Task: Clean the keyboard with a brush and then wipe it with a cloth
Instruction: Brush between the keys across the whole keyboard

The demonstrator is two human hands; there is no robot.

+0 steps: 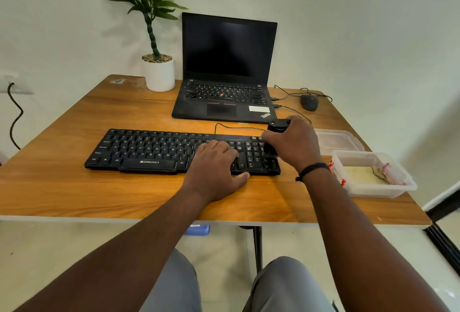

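Note:
A black Zebronics keyboard [149, 149] lies across the middle of the wooden table [74, 192]. My left hand [216, 169] rests flat on the keys right of centre, fingers relaxed, thumb at the front edge. My right hand [293, 142] grips a black brush [278, 126] over the number pad at the keyboard's right end; the bristle end shows dark below my fingers. A yellowish cloth [366, 176] lies inside a clear plastic box [408, 184] at the right edge of the table.
An open black laptop [226, 97] stands behind the keyboard, with a black mouse [309, 102] and cables to its right. A potted plant [159, 72] is at the back left. The box's clear lid [338, 141] lies behind the box.

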